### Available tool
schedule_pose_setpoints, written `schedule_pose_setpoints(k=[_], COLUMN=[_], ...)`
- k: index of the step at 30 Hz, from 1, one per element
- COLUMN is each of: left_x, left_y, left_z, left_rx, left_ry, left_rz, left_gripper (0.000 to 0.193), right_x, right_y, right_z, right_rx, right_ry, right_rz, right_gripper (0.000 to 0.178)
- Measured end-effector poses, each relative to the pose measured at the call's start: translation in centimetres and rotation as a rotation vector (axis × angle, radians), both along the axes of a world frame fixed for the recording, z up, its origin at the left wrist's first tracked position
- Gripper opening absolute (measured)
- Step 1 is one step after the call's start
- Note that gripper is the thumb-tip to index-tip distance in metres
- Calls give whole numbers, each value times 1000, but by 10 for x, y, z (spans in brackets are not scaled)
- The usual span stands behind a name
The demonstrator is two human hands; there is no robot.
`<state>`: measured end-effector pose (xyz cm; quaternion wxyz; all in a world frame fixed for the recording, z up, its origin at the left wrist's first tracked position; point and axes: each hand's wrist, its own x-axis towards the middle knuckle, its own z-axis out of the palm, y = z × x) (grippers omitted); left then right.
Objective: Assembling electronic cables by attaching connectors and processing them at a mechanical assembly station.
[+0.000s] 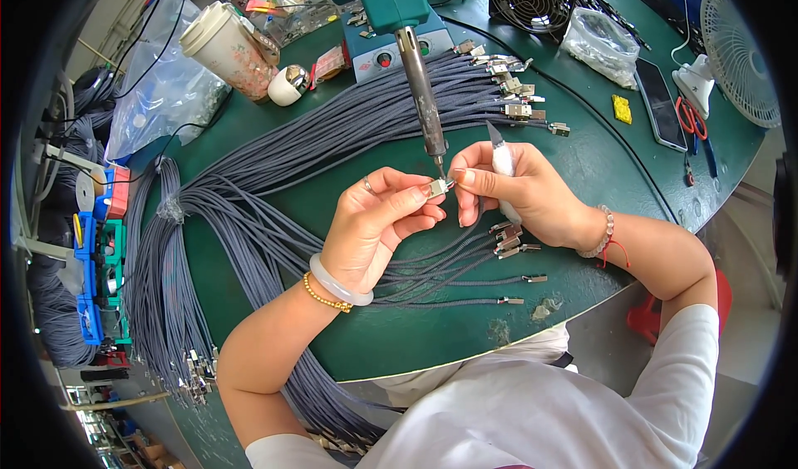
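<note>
Between thumb and fingertips, my left hand (374,224) pinches a small metal USB connector (438,187). My right hand (532,188) pinches the end of a dark grey braided cable (475,221) against the connector's back. A blade with a white-wrapped handle (503,163) is also tucked in the right hand, its point facing away from me. The tip of a soldering iron (422,95) comes down from a green holder right at the joint between connector and cable. Fingertips partly hide the wires there.
Bundled grey cables (357,111) with metal plugs spread over the green table (274,336). At the back stand a lidded cup (229,53), a blue control box (384,57) and a black fan (532,2). A phone (661,103) and red-handled scissors (692,120) lie right.
</note>
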<state>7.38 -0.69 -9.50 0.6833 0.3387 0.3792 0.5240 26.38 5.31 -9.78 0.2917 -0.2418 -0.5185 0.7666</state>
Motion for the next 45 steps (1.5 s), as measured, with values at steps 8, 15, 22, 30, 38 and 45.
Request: schedule_pose_setpoints(k=[8,15,22,30,38,45], left_x=[-2,-10,5,14,-13,-44], left_y=[1,-4,-30,-49,-73,-95], left_z=[0,3,16,20,18,9], left_rx=[-105,-65,-118,-159,-178,-73], left_ry=[-14,62,69,-14,85,180], left_rz=[-6,29,92,212,271,197], left_gripper=[12,11,15,31,39,32], right_x=[0,0,-6,-16,10,26], right_y=[-3,-9,-28,-49,-41,-76], right_z=[5,16,23,21,32,35], right_rx=[-75,36,-165,-244,195,1148], right_ry=[-72,-273,-239,-126,-440,-623], right_rz=[6,18,-26,17,84,-133], right_gripper=[17,17,15,13,29,44])
